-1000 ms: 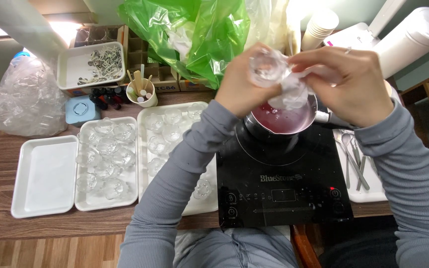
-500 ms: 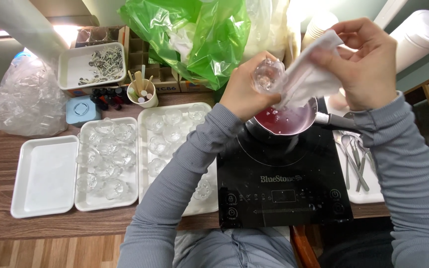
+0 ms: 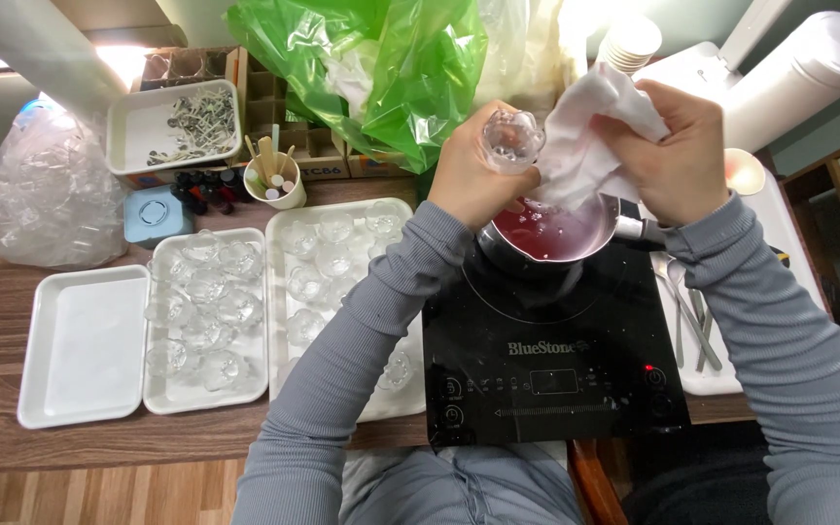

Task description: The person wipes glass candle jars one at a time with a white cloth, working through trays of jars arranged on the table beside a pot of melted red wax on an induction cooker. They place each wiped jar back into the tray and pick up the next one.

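Observation:
My left hand [image 3: 471,177] holds a small clear glass cup [image 3: 511,138] up above a metal pot [image 3: 554,233] of red liquid. My right hand [image 3: 678,154] grips a crumpled white cloth [image 3: 585,134] pressed against the cup's side. The pot sits on a black induction cooktop [image 3: 556,360]. Both grey sleeves reach in from the bottom of the view.
Two white trays [image 3: 208,321] [image 3: 342,272] hold several clear glass cups; an empty white tray [image 3: 82,345] lies at the left. A green plastic bag [image 3: 381,68], a cup of sticks [image 3: 274,180], a clear bag [image 3: 36,194] and metal utensils [image 3: 690,311] surround the cooktop.
Both hands stayed above the pot. The right hand moved the cloth from over the cup, out to the right, then back against the cup's side.

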